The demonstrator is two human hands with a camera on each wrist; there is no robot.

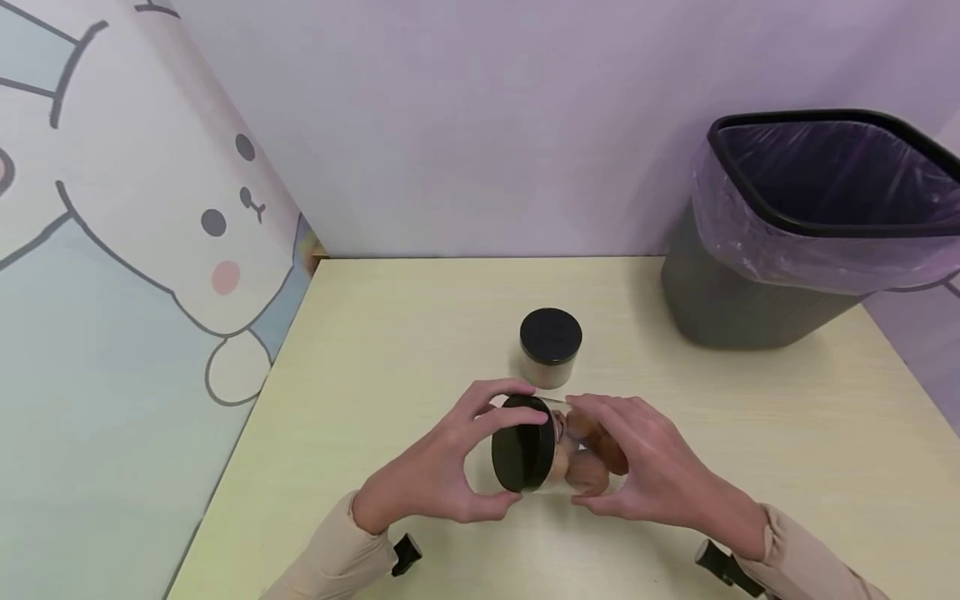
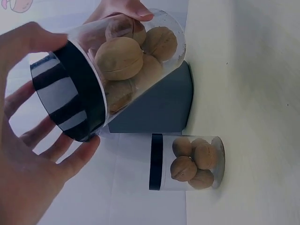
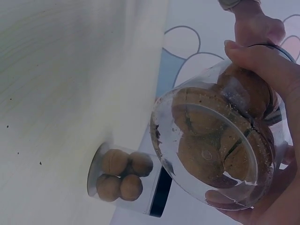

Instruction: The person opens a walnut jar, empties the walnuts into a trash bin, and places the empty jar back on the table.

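Nearest, a clear jar (image 1: 558,454) of walnuts (image 2: 119,58) is held on its side just above the surface (image 1: 787,433). The left hand (image 1: 431,471) has its grip curled round the jar's black lid (image 1: 521,454); the right hand (image 1: 637,467) has its grip wrapped round the glass body. Just behind stands a second jar (image 1: 551,347), upright and capped. Farther right sits a lined bin (image 1: 810,225).

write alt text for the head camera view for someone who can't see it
Two hands hold a clear jar of walnuts on its side over a pale table: the left hand grips its black lid, the right hand grips the body. A second lidded jar stands just behind, and a lined bin stands at the far right.
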